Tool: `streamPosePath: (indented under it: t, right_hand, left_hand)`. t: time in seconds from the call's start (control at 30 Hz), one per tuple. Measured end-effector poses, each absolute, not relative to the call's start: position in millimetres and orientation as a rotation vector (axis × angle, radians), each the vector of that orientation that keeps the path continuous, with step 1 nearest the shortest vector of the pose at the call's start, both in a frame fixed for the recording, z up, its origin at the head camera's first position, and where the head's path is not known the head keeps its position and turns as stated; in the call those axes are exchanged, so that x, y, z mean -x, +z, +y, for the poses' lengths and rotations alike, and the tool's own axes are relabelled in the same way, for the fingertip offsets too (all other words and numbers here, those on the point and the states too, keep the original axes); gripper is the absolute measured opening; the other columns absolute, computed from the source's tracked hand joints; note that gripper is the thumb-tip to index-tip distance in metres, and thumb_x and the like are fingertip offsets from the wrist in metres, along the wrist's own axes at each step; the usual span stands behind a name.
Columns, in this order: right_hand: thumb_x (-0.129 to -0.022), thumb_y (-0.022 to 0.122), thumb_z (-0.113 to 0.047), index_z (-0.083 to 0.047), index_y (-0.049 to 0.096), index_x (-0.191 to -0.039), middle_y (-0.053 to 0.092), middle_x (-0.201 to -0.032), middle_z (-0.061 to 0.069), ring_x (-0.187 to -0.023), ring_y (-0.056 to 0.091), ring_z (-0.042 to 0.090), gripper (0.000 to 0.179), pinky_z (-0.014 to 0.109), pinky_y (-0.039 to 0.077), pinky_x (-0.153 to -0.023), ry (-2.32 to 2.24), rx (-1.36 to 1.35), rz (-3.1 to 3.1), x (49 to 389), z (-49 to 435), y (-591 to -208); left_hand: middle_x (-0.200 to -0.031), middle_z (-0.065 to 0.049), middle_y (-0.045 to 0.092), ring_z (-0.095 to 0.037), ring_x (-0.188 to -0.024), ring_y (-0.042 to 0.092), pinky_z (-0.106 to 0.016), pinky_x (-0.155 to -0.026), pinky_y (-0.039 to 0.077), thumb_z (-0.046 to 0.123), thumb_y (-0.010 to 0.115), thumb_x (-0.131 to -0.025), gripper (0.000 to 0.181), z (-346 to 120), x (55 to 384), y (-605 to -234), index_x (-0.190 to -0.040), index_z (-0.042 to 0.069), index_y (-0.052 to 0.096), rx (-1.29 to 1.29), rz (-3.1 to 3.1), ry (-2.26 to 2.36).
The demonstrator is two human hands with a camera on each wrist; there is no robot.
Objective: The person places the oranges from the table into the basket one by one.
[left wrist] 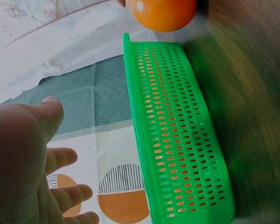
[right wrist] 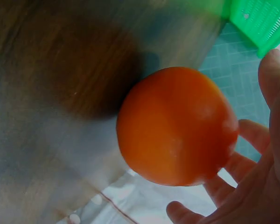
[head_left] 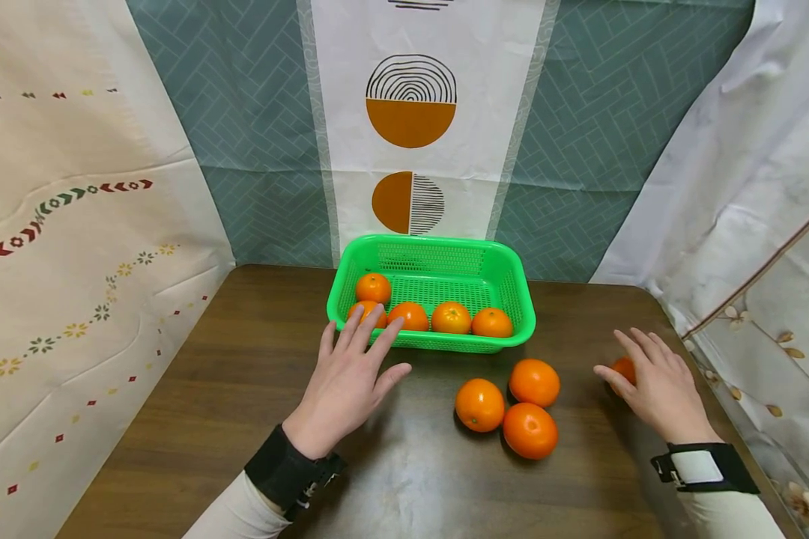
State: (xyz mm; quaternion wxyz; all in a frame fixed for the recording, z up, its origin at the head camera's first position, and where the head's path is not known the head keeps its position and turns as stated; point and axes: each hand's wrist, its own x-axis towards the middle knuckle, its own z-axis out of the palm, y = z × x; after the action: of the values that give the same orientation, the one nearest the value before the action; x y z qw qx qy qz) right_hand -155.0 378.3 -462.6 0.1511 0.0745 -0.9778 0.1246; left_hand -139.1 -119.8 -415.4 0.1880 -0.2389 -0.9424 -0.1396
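My left hand, fingers spread, hovers at the near left of a green plastic basket, its fingertips overlapping the rim in the head view. Between its thumb and fingers nothing is held, as the left wrist view shows. Several oranges lie in the basket, mostly along its near side. At the right of the table, my right hand reaches over a single orange. Its fingers extend along the far side of that fruit, and the thumb stands apart from it. The hand partly hides this orange in the head view.
Three loose oranges sit grouped on the brown wooden table, between the hands and in front of the basket. A patterned cloth hangs behind the table. Pale printed cloths border the left and right edges.
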Motion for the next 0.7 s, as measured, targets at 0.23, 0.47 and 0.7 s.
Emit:
streamPosePath:
  t: [0.23,0.47,0.7]
  right_hand:
    - [-0.098,0.084,-0.046,0.004,0.05,-0.156,0.042,-0.157,0.043,-0.144,0.035,0.066,0.084,0.086,0.029,-0.111,0.342,-0.186,-2.857,159,385,-468]
    - [-0.099,0.081,-0.053,0.002,0.048,-0.159,0.038,-0.159,0.042,-0.145,0.032,0.066,0.088,0.09,0.03,-0.106,0.368,-0.116,-2.942,161,387,-474]
    - [-0.096,0.088,-0.042,0.001,0.054,-0.151,0.039,-0.155,0.042,-0.139,0.033,0.069,0.079,0.088,0.034,-0.104,0.388,-0.108,-2.926,158,386,-476]
  left_hand:
    - [-0.174,-0.017,0.04,-0.046,-0.161,0.034,-0.078,-0.123,0.025,0.054,0.069,-0.108,0.071,-121,139,-416,-0.166,0.017,0.053,0.675,-2.64,-0.393]
    - [-0.175,-0.017,0.038,-0.046,-0.161,0.033,-0.077,-0.124,0.025,0.055,0.067,-0.108,0.072,-120,139,-416,-0.167,0.017,0.051,0.673,-2.663,-0.384]
    - [-0.175,-0.017,0.039,-0.046,-0.161,0.034,-0.077,-0.123,0.025,0.054,0.068,-0.108,0.072,-120,140,-416,-0.167,0.017,0.051,0.679,-2.662,-0.385]
